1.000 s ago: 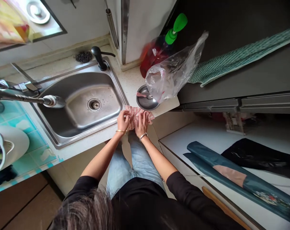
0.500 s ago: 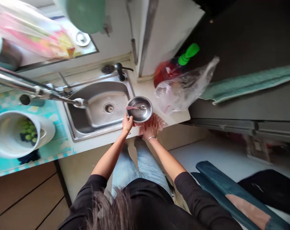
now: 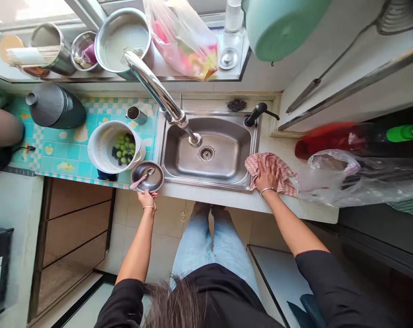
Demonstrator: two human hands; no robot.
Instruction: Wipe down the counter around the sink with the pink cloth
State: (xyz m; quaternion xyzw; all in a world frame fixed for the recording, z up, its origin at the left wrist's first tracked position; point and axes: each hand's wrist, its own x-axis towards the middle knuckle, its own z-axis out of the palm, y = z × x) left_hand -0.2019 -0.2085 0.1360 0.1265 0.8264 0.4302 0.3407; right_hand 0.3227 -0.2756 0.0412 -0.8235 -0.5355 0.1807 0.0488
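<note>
Left hand (image 3: 146, 198) gripping the bowl (image 3: 147, 176) rim, left of the sink (image 3: 209, 150), spoon (image 3: 140, 179) inside. Right hand (image 3: 267, 176) spread flat on the cloth (image 3: 283, 175), right of the sink. Colander (image 3: 112, 146) just beyond the bowl.

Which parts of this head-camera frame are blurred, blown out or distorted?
Head view: the red bottle with its green cap and the clear plastic bag at the right edge are smeared sideways; the window at top left is overexposed; the faucet and counter edges bow from wide-angle distortion. The centre is sharp: left hand at the steel bowl, right hand on the checked cloth.
</note>
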